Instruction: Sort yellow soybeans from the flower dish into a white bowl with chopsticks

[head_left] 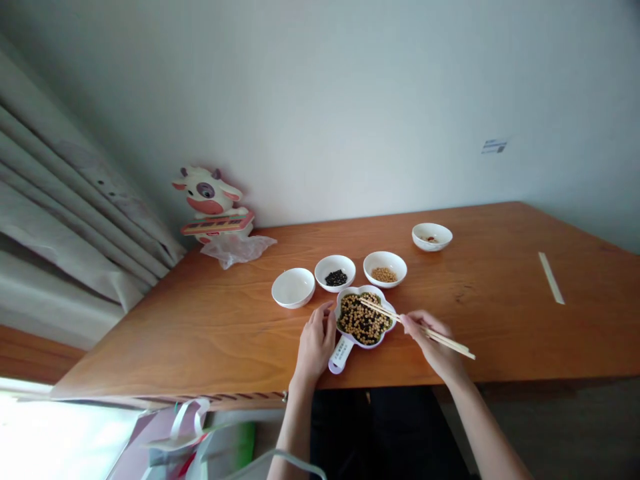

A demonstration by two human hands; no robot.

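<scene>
Smooth wooden table (500,300); flower-shaped dish (342,353), slender chopsticks (450,343).

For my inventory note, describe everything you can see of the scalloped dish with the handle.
The scalloped dish is flower-shaped and looks like plastic, white with lilac edging. Its short handle, bearing a printed label, points toward the person and leftward. It sits upright on the wooden table near the front edge, holding tan, bean-like pieces among dark ones. Chopsticks in the right hand reach over it; the left hand is at its left side, contact unclear.
</scene>
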